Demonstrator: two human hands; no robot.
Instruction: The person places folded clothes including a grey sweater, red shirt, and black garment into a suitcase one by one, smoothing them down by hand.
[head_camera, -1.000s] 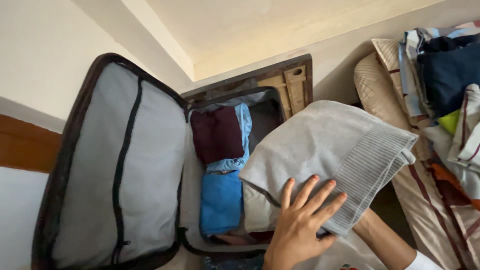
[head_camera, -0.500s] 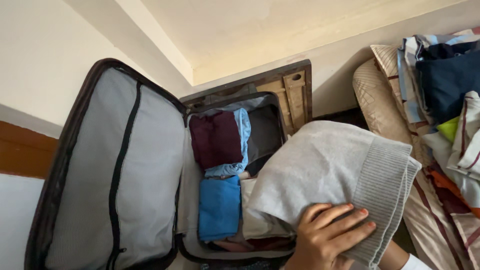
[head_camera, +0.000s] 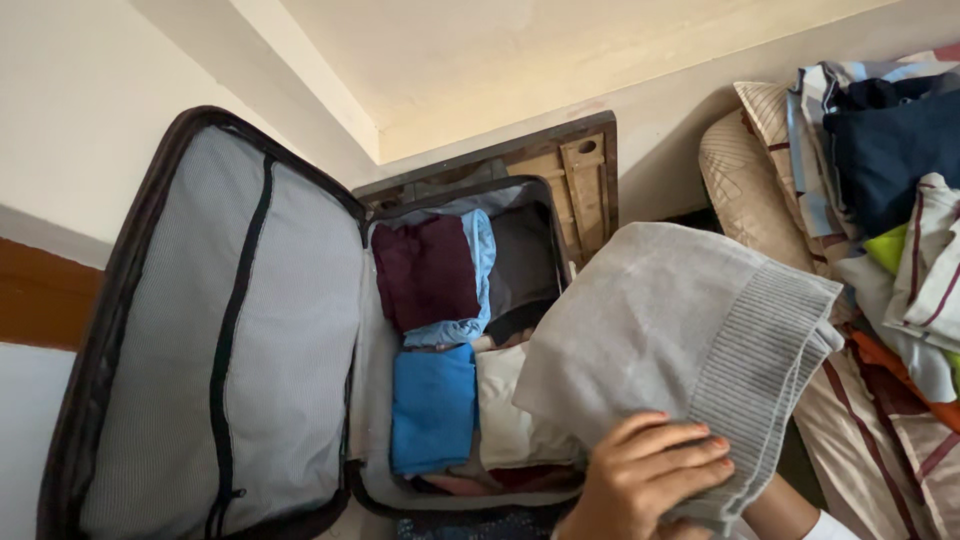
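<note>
A folded grey sweater (head_camera: 670, 330) is held up in the air, just over the right side of an open suitcase (head_camera: 300, 330). The left hand (head_camera: 650, 480) lies on top of the sweater near its bottom corner, with the fingers (head_camera: 680, 450) curled round the cloth, so it is gripping the sweater. The right hand is under the sweater. Only its forearm (head_camera: 790, 510) peeks out below, so I cannot tell if that hand is open or closed.

The sweater is above and ahead of the left hand. Its long side runs from low on the left up to the right, where the ribbed edge (head_camera: 760, 370) hangs. The left hand is the one closer to the suitcase.

Inside the suitcase, to the left of the sweater, lie folded clothes. There is a dark red piece (head_camera: 425, 270) at the far end, a light blue one (head_camera: 480, 280) tucked beside it, a bright blue one (head_camera: 435, 405) nearer, and a cream one (head_camera: 510, 410) just beside that, partly under the sweater. A dark gap (head_camera: 525, 260) shows at the far right of the case. The grey lid (head_camera: 230, 320) leans open against the wall.

On the right is a bed (head_camera: 870, 420) with a striped sheet and a heap of clothes (head_camera: 890, 170).
</note>
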